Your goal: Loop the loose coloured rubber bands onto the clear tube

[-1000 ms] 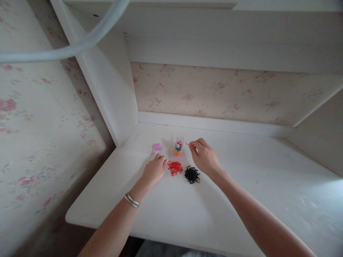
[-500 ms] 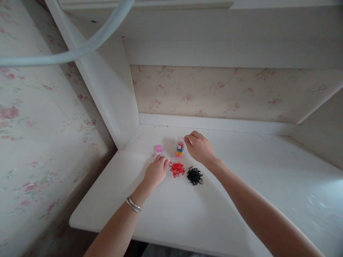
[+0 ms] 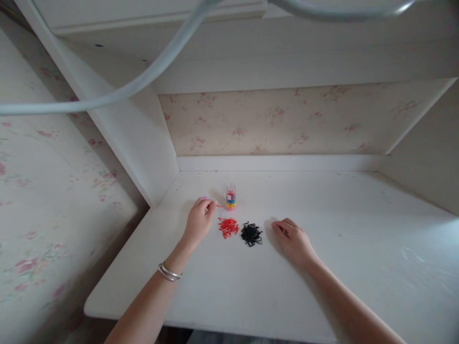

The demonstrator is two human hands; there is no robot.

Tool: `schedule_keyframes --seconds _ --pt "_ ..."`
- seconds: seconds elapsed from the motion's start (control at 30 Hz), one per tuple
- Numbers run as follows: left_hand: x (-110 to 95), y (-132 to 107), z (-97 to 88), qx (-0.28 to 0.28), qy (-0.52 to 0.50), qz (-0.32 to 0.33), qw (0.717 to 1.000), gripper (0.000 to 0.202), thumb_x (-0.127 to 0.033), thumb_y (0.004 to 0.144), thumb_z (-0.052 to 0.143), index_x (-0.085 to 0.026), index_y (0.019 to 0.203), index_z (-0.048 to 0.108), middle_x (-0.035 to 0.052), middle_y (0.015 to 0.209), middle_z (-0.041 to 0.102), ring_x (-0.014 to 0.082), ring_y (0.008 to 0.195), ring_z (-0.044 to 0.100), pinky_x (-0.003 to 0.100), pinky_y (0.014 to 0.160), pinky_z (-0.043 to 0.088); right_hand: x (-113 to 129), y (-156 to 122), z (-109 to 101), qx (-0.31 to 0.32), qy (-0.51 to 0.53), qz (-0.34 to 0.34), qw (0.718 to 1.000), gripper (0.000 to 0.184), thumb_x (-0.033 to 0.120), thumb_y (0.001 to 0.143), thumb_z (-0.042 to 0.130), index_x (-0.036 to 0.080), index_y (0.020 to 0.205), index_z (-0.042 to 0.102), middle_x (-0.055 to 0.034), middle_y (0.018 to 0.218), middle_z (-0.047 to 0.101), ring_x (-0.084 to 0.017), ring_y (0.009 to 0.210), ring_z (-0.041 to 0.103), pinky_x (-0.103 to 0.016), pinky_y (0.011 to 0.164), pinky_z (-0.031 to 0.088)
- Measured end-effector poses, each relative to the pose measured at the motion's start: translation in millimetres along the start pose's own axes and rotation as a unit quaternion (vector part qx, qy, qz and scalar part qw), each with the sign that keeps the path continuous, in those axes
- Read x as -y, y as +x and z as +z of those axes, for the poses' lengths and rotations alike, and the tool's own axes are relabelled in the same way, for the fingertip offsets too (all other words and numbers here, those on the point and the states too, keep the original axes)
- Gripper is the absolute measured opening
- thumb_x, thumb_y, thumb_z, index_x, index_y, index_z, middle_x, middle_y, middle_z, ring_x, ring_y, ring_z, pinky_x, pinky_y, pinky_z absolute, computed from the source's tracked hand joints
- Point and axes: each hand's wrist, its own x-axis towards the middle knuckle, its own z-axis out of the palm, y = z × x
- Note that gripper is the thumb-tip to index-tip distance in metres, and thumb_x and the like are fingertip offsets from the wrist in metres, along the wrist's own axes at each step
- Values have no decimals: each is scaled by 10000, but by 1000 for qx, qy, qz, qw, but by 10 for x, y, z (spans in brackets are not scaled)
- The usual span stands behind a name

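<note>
My left hand [image 3: 200, 220] is pinched on a small red rubber band [image 3: 218, 206], whose end pokes out from the fingertips toward the jar. A small clear jar [image 3: 231, 197] stands upright, uncapped, with yellow, blue and red bits inside. Behind my left hand, a bit of the pink lid [image 3: 203, 198] shows; most of it is hidden. In front of the jar lies a loose pile of red rubber bands [image 3: 228, 228]. Beside it is a pile of black rubber bands [image 3: 251, 234]. My right hand [image 3: 293, 240] rests on the table right of the black pile, fingers curled in, nothing visible in them.
The white desk [image 3: 222, 286] has a rounded front left corner. A side panel [image 3: 143, 143] rises at the left and a shelf [image 3: 268, 62] overhangs the back. A pale curved tube [image 3: 154, 71] crosses the upper view, close to the camera.
My right hand has moved from the jar's mouth down to the table beside the black pile. My left hand has moved up from the red pile, bringing a red rubber band near the jar.
</note>
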Motion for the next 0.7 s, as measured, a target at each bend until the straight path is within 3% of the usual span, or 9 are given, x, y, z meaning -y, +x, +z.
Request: schedule_keyframes --seconds 0.13,0.27,0.5,0.7 --pt "-228 308 -52 -35 26 37 998 313 -381 918 391 -176 857 620 34 831 587 125 720 550 234 692 430 41 -114 -37 17 -3 -7 1000 398 448 889 335 241 869 674 -27 887 614 -134 738 576 -240 670 402" --pt "-365 515 -23 -32 94 67 993 301 -362 927 380 -193 907 628 34 914 601 126 789 575 226 731 422 104 -104 -61 26 -47 -10 998 391 419 897 325 254 856 676 -23 874 613 -133 750 568 -235 660 389" --pt "-430 559 83 13 221 64 973 320 -379 938 343 -250 972 634 22 991 603 140 803 597 239 633 389 130 -142 -40 27 -123 -51 991 375 357 921 323 248 840 673 -19 854 612 -129 785 562 -238 708 369" --pt "-415 570 123 28 216 77 973 337 -392 939 331 -267 966 643 11 973 605 131 767 592 239 620 381 115 -139 -22 24 -134 -60 989 353 343 922 327 254 870 664 -19 886 618 -132 812 567 -241 727 367"
